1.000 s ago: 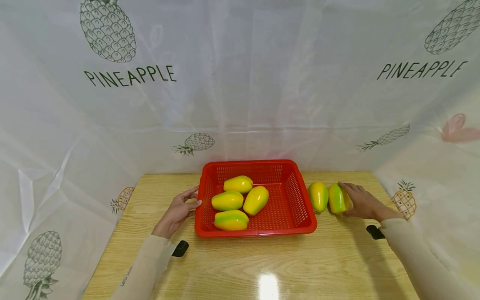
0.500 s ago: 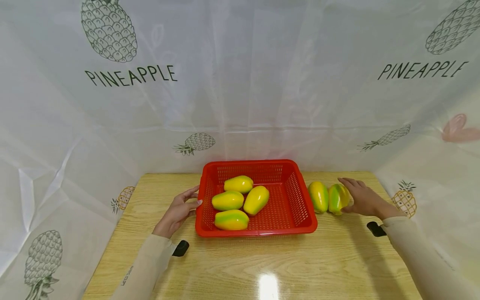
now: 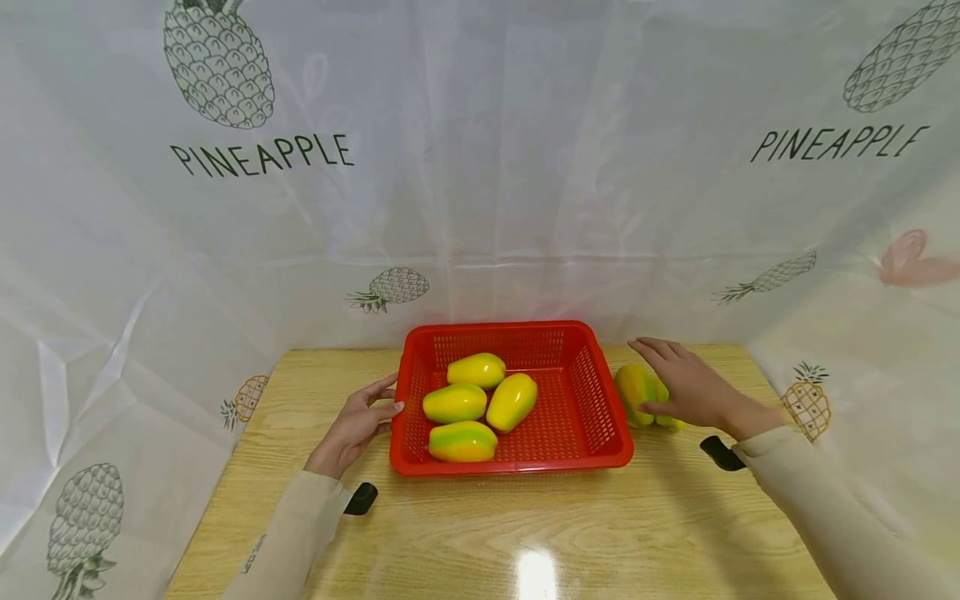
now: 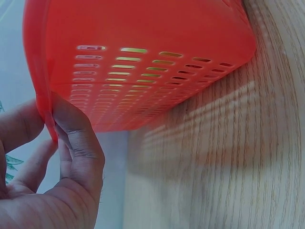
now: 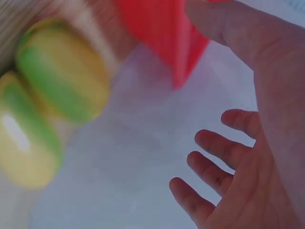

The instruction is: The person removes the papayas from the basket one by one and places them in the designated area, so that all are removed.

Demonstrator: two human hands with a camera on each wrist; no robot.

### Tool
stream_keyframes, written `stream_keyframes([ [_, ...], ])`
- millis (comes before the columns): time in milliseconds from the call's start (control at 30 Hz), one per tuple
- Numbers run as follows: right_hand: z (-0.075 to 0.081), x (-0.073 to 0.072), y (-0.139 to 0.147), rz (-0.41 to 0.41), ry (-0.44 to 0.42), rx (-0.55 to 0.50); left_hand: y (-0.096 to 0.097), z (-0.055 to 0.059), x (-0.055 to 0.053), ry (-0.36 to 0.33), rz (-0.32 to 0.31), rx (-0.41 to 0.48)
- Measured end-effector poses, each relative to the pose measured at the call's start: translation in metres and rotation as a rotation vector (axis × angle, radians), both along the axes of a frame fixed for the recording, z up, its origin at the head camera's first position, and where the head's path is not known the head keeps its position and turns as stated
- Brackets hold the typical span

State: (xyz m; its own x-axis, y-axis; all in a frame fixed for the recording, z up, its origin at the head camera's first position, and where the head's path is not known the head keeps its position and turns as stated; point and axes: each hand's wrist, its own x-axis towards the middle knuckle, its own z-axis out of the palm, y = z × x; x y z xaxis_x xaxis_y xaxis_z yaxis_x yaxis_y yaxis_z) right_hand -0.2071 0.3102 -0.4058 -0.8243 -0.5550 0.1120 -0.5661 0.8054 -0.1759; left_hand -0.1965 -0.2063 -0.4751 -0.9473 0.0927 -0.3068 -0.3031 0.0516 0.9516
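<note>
My left hand (image 3: 358,427) grips the left rim of a red plastic basket (image 3: 517,467), its thumb on one side and fingers on the other, as the left wrist view shows up close. Several yellow-green papayas lie in the basket's left and middle part, among them a front papaya (image 3: 462,442) and a tilted papaya (image 3: 512,402). My right hand (image 3: 686,387) hovers with fingers spread over two papayas outside the basket's right wall; it holds nothing. The nearer-to-basket papaya (image 3: 633,393) shows partly, while the other papaya (image 3: 669,423) is mostly hidden behind the hand. In the right wrist view both fruits (image 5: 62,71) appear blurred, apart from the fingers.
A wooden table (image 3: 450,533) carries the basket and fruit. White sheeting (image 3: 510,208) printed with pineapples rises behind the table and along both sides. Black straps sit at both wrists.
My right hand has lifted off the outer right papaya and moved left toward the basket, rising over the two papayas. The left hand, basket and fruit inside stay in place.
</note>
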Motion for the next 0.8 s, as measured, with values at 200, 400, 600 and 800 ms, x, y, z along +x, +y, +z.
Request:
stream_keyframes([
  [200,0.009,0.002,-0.035,0.031,0.034,0.001,0.001,-0.001,-0.001,0.005,-0.001,-0.006],
  [400,0.007,0.003,-0.068,0.046,0.041,0.02,0.0,-0.001,0.0,0.005,0.0,-0.006],
  [600,0.001,0.002,-0.096,0.052,0.02,0.043,0.0,-0.001,0.0,0.006,0.001,-0.006],
  [800,-0.006,-0.003,-0.116,0.033,-0.031,0.117,0.0,-0.001,0.0,0.006,0.003,-0.011],
])
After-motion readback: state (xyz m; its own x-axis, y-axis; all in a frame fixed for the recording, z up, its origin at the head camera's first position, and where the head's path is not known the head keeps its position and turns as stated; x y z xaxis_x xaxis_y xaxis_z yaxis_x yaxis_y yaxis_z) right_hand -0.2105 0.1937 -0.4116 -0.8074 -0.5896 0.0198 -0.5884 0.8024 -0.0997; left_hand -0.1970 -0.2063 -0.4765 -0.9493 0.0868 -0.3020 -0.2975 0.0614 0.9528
